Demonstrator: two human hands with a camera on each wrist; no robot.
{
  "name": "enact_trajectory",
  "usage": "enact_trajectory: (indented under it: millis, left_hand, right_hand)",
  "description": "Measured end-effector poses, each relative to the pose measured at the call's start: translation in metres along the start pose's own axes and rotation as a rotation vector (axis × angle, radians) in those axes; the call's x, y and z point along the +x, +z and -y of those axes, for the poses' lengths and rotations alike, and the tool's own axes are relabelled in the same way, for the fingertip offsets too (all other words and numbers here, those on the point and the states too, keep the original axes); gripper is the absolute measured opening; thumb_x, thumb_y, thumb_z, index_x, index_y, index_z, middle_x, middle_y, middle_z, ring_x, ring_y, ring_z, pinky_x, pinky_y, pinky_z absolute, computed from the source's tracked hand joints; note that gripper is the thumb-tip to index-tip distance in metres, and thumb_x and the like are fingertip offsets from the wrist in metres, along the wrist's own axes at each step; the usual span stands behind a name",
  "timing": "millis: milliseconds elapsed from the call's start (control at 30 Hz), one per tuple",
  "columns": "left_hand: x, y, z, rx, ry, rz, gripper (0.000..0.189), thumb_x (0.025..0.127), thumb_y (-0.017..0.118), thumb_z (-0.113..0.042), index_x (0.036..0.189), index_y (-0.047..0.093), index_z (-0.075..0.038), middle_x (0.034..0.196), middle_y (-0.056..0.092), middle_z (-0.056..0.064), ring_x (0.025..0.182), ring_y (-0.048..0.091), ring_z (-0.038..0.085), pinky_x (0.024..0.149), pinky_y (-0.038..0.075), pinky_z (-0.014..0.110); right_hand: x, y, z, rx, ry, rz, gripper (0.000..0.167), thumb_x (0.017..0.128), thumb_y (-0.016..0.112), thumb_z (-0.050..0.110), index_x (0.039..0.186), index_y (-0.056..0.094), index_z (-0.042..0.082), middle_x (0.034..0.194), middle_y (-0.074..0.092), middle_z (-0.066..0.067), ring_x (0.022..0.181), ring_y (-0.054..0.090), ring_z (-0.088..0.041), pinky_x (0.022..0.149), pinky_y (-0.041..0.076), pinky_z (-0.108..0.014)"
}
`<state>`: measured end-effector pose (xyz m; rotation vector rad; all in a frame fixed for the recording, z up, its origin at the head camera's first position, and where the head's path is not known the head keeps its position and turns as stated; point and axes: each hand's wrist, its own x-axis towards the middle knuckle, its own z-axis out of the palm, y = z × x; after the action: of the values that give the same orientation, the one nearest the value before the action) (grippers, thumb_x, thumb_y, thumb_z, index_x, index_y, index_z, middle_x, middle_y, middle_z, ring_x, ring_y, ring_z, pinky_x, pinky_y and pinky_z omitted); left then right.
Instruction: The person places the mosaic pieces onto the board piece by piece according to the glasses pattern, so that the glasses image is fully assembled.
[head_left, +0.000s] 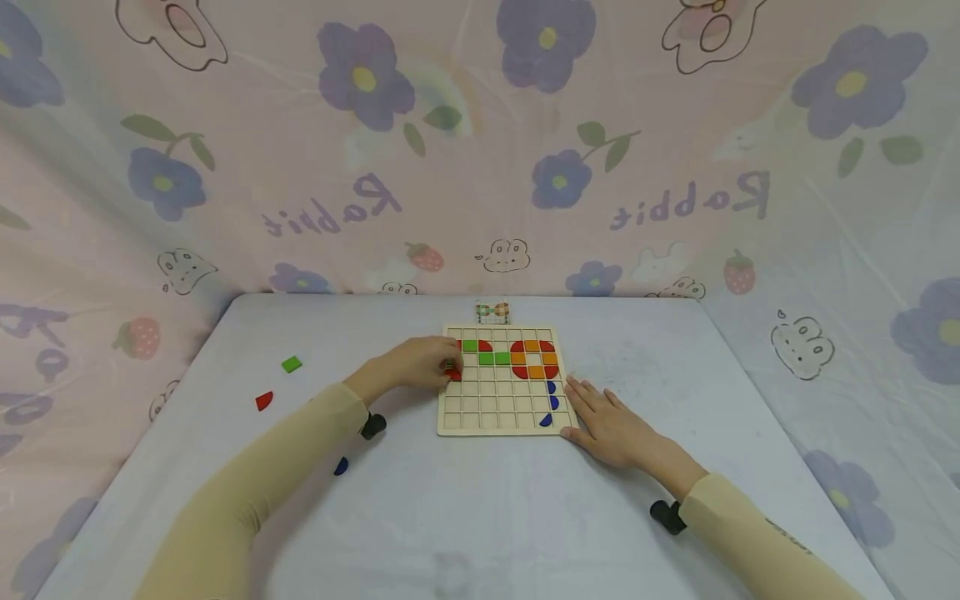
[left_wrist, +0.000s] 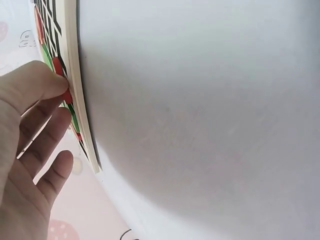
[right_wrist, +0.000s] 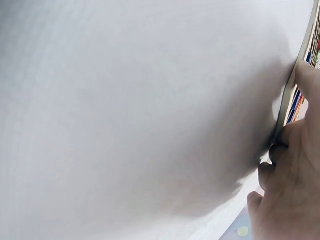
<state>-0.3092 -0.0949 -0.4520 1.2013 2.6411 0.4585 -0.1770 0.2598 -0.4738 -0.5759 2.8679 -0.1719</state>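
A square wooden grid board (head_left: 487,405) lies on the table. Over its left edge, my left hand (head_left: 423,362) pinches a red quarter-round piece (head_left: 453,376) low against the board, thumb tip on it in the left wrist view; part of the piece is hidden by the fingers. My right hand (head_left: 611,429) rests with straight fingers along the board's right edge. On the grid sit green squares (head_left: 487,358), a ring of red and orange pieces (head_left: 532,346), and several blue half-round pieces (head_left: 554,402) down the right side.
Left of the board lie a loose green square (head_left: 292,364), a red quarter-round (head_left: 264,401) and a blue half-round (head_left: 341,466) near the left forearm. A small pattern card (head_left: 492,312) lies behind the board. Patterned cloth (head_left: 465,183) hangs behind the table.
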Motion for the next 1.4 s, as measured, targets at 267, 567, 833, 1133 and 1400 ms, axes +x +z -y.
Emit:
enact_trajectory:
  millis: [267,567,833,1133,1400]
  left_hand:
    - [-0.0025,0.0035,0.0001,0.016,-0.002,-0.028,0.023,0.087,0.076,-0.006,0.107,0.076,-0.017,0.112,0.065,-0.004,0.090,0.057,0.011,0.080,0.052,0.027]
    - [-0.0061,0.0036,0.0010,0.049,-0.043,-0.069,0.019,0.097,0.076,-0.027,0.112,0.075,-0.016,0.103,0.062,-0.005,0.082,0.055,0.008,0.073,0.050,0.025]
    - [-0.0047,0.0058,0.0003,0.076,-0.050,-0.058,0.019,0.098,0.076,-0.029,0.111,0.075,-0.015,0.105,0.064,-0.005,0.080,0.056,0.007,0.072,0.050,0.025]
    - [-0.0056,0.0059,0.0025,0.091,-0.048,-0.062,0.015,0.098,0.074,-0.025,0.111,0.075,-0.017,0.107,0.063,-0.005,0.084,0.055,0.008,0.076,0.050,0.027]
    - [-0.0063,0.0049,0.0018,0.087,-0.039,-0.074,0.015,0.098,0.075,-0.025,0.110,0.076,-0.018,0.108,0.063,-0.005,0.082,0.055,0.008,0.074,0.050,0.026]
  right_hand:
    - [-0.0011,-0.0019,0.0026,0.009,-0.007,-0.003,0.079,0.107,0.053,0.047,0.162,0.025,-0.002,0.170,0.022,-0.020,0.155,0.023,-0.042,0.122,0.019,-0.065]
    - [-0.0015,-0.0037,0.0034,0.016,0.002,0.005,0.080,0.107,0.053,0.048,0.163,0.025,-0.002,0.170,0.021,-0.020,0.155,0.022,-0.042,0.123,0.018,-0.064]
    - [-0.0012,-0.0038,0.0026,0.009,-0.009,0.003,0.078,0.108,0.052,0.047,0.162,0.026,-0.002,0.170,0.022,-0.020,0.155,0.023,-0.042,0.122,0.019,-0.065]
    - [-0.0012,-0.0028,0.0029,0.004,-0.010,-0.002,0.078,0.107,0.052,0.047,0.162,0.026,-0.002,0.170,0.022,-0.020,0.155,0.023,-0.043,0.122,0.019,-0.064]
    - [-0.0019,-0.0017,0.0023,0.007,-0.007,0.003,0.079,0.107,0.052,0.048,0.162,0.025,-0.002,0.170,0.021,-0.020,0.155,0.022,-0.042,0.122,0.018,-0.065]
